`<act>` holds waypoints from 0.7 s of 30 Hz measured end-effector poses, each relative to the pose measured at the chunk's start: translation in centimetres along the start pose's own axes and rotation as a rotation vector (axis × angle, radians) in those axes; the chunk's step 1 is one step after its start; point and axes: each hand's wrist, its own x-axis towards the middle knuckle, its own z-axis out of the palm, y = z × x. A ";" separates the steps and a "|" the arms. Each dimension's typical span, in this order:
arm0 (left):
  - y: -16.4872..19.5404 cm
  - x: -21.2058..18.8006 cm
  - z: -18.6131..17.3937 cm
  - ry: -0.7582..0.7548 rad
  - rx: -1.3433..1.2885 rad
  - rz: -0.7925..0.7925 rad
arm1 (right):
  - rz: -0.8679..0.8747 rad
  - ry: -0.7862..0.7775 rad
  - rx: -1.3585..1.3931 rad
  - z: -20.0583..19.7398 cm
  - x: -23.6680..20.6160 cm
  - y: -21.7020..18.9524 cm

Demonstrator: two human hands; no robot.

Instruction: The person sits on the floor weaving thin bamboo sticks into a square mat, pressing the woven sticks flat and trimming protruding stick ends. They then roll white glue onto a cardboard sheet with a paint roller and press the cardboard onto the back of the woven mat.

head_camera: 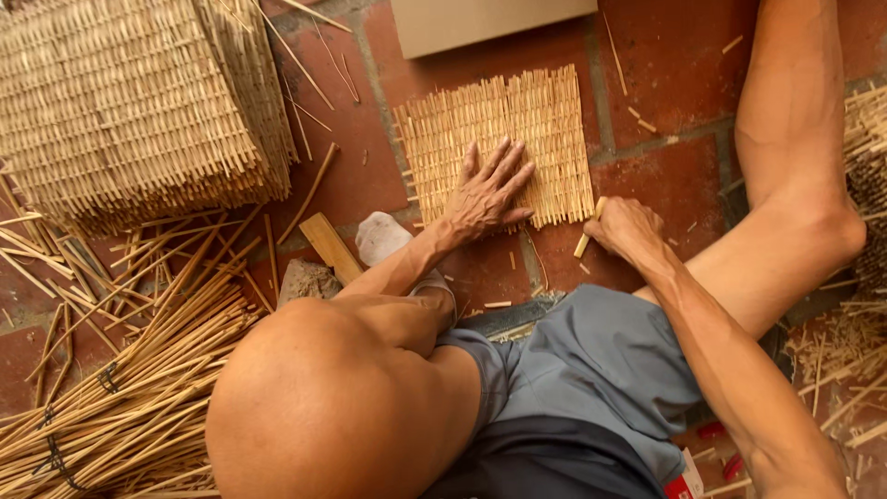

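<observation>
A small woven bamboo mat (517, 120) lies flat on the red tile floor in front of me. My left hand (487, 192) presses down on its lower middle with the fingers spread. Just off the mat's lower right corner, my right hand (626, 228) is closed around a short wooden stick (589, 233), whose upper end touches the mat's edge. I sit on the floor with one knee (314, 407) bent in the foreground and the other leg (795, 157) stretched out to the right.
A tall stack of finished woven mats (139, 102) stands at the upper left. Tied bundles of long bamboo sticks (120, 397) lie at the lower left. A cardboard sheet (480, 20) lies above the mat, and a wooden block (331, 248) beside my sock. Cut scraps litter the right side (841, 351).
</observation>
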 end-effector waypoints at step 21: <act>2.5 3.9 1.0 -0.072 -0.031 0.063 | 0.068 0.217 0.722 -5.8 3.5 -1.8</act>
